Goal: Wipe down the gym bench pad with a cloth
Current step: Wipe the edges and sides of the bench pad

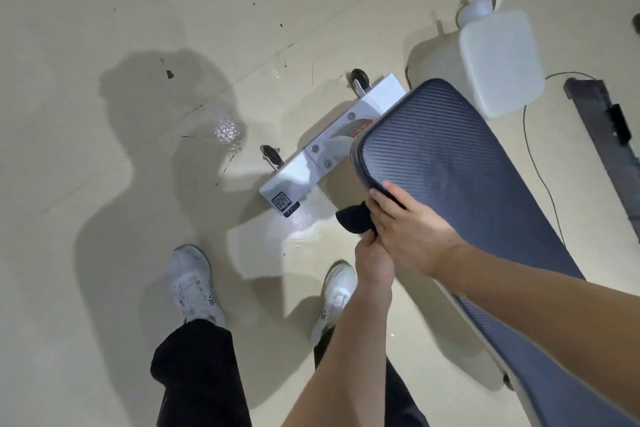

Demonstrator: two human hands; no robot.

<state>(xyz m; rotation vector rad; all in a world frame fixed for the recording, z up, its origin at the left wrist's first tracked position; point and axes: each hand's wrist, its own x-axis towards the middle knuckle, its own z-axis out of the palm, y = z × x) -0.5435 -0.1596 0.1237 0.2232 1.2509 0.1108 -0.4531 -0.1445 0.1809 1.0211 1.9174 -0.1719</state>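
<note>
Here, head view: both hands grip the black cloth (353,220) at the bench pad (460,191) near edge; right hand (412,227) nearer, left hand (372,262) below; the pad's long axis runs away up-left

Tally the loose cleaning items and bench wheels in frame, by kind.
Black cloth: 1, gripped by left hand and right hand at the bench pad edge
Spray bottle: 1
White jug: 1
Bench wheels: 2
Total: 5
</note>
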